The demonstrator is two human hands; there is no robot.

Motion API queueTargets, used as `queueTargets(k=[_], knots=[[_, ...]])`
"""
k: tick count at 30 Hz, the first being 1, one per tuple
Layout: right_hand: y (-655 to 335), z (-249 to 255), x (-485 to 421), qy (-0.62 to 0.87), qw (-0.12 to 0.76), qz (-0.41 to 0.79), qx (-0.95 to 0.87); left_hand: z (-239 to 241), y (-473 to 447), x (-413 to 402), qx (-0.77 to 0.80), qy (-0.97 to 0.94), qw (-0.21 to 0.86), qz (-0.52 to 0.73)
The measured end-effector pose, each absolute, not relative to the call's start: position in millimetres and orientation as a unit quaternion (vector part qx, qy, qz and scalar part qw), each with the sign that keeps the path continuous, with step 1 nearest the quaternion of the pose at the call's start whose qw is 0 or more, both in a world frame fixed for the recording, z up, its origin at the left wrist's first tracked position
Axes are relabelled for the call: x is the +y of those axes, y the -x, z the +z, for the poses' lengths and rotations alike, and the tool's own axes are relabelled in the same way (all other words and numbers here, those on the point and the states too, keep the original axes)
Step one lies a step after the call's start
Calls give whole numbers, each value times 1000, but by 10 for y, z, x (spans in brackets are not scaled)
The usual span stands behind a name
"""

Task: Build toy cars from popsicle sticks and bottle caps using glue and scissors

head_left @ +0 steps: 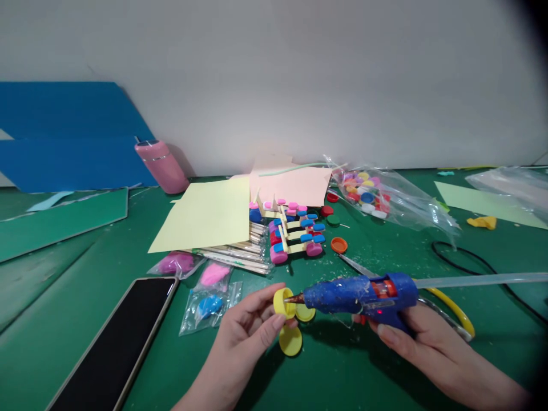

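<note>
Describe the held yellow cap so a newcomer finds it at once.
Over the green table, find the big blue glue gun in the right hand and follow it left to its nozzle. At that tip, the left hand pinches the yellow cap. The two other yellow caps lie on the table; this one is held up, its open side facing the nozzle.

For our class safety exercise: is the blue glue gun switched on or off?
Apparently on: a small red light glows on the side of the glue gun.

a gap runs between the phone (117, 345) and left hand (244, 337); scissors (357, 265) obstruct passage beyond the glue gun (342, 294).
</note>
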State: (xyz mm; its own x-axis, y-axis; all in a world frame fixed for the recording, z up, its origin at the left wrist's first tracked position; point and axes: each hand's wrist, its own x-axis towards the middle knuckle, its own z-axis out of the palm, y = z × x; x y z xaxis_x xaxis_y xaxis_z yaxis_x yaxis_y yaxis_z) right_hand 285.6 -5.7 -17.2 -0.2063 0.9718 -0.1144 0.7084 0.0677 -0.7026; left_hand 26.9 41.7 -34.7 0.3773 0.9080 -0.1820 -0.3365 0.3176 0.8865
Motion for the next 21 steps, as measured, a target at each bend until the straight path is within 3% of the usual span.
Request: queueTargets(k=[21], knots=[[-2865,-190,-45,607,178,334,-699,-343,-242,392,357,-397,738,413]])
